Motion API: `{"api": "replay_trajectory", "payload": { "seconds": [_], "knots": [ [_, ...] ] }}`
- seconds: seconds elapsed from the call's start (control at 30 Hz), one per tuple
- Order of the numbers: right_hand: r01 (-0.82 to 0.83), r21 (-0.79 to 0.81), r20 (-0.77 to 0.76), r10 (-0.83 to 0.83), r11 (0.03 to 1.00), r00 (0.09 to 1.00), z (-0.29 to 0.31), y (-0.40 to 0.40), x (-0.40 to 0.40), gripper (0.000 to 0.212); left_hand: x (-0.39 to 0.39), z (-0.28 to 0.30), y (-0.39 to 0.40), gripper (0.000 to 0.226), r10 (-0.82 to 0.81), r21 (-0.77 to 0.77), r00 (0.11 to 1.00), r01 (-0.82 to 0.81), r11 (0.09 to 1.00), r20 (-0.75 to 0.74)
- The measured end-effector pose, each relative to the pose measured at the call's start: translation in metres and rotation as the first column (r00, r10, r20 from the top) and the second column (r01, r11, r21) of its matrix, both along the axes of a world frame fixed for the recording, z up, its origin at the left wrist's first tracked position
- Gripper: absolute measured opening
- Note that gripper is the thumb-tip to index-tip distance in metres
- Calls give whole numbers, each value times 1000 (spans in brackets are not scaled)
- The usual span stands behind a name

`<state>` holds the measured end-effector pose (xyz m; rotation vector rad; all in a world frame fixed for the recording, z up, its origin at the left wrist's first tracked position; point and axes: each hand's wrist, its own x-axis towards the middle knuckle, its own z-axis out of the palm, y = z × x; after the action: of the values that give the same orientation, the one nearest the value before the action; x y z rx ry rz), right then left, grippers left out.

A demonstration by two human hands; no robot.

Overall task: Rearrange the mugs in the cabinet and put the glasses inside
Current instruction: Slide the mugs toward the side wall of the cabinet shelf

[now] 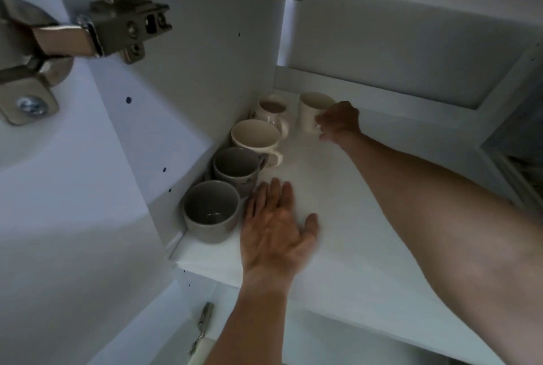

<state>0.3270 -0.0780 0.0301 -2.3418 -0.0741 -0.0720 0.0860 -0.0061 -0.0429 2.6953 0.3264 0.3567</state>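
Cabinet shelf [338, 217]: four mugs in row along left wall, near to far: grey mug [210, 212], second grey mug [236, 167], cream mug [255, 137], white patterned mug [271, 112]. Right hand [339, 120] grips white mug [313, 112] far back. Left hand [276, 226] flat, fingers spread wide, beside near grey mug.

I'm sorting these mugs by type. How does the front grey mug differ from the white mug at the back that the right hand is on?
The front grey mug is grey and untouched; the back white mug is off-white and gripped by the right hand. The grey one sits in the row along the left wall; the white one stands apart. Both stand upright, mouths open.
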Motion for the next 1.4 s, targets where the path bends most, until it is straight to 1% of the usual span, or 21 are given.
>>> {"api": "replay_trajectory", "payload": {
  "seconds": [0.07, 0.17, 0.3, 0.37, 0.57, 0.7, 0.77, 0.83, 0.9, 0.93, 0.97, 1.03, 1.1, 1.17, 1.27, 1.4],
  "knots": [
    [-44, 29, -31, 45, 999, 998, 2, 14, -2, 29, 0, 0, -1, 77, 4, 22, 1000, -4, 1000, -5],
    [-62, 43, -12, 63, 997, 998, -2, 29, 6, 28, -2, 1, -1, 75, 10, 34, 1000, -10, 999, 0],
    [-39, -5, 24, 39, 999, 999, -7, 38, 20, 32, -2, 0, -2, 71, 11, 38, 1000, -11, 999, 13],
    [-43, 11, 26, 43, 999, 999, -8, 40, 22, 30, -2, 0, -2, 71, 9, 31, 1000, -10, 999, 17],
    [-76, -14, 54, 76, 997, 996, -10, 51, 26, 24, -3, -2, -3, 71, 16, 19, 999, -17, 1000, 49],
    [-115, -68, 58, 119, 991, 991, -12, 56, 28, 19, -2, -3, -5, 72, 37, 20, 998, -38, 999, 52],
    [-137, -76, 59, 142, 988, 988, -13, 56, 27, 21, -1, -2, -5, 72, 36, 31, 998, -37, 999, 42],
    [-157, -82, 61, 162, 984, 985, -14, 54, 24, 30, -2, 0, -3, 72, 30, 30, 999, -31, 999, 24],
    [-150, -11, 13, 150, 989, 989, -20, 47, 16, 41, -1, 2, -2, 71, 14, 34, 1000, -14, 999, -7],
    [-151, -16, 4, 151, 988, 989, -23, 40, 9, 45, -1, 2, -1, 71, 8, 37, 1000, -7, 999, -28],
    [-159, -56, 1, 160, 986, 987, -26, 33, -1, 47, -1, 3, -1, 71, 5, 39, 999, -3, 999, -51],
    [-178, -204, -8, 180, 963, 984, -34, 13, -26, 49, -2, 4, -1, 71, 5, 40, 996, -1, 999, -91],
    [-185, -354, -18, 191, 917, 981, -42, -9, -57, 50, -1, 5, 0, 71, 1, 46, 992, 5, 999, -123],
    [-224, -450, -17, 242, 865, 970, -50, -32, -87, 54, 3, 3, 0, 71, -3, 58, 991, 11, 998, -134],
    [-297, -490, -16, 332, 819, 943, -62, -59, -129, 60, 5, -3, 0, 70, 4, 91, 989, 10, 996, -149],
    [-278, -539, -11, 323, 795, 946, -63, -91, -177, 61, 3, -1, 0, 64, -42, 161, 977, 77, 984, -209]
  ]
}}
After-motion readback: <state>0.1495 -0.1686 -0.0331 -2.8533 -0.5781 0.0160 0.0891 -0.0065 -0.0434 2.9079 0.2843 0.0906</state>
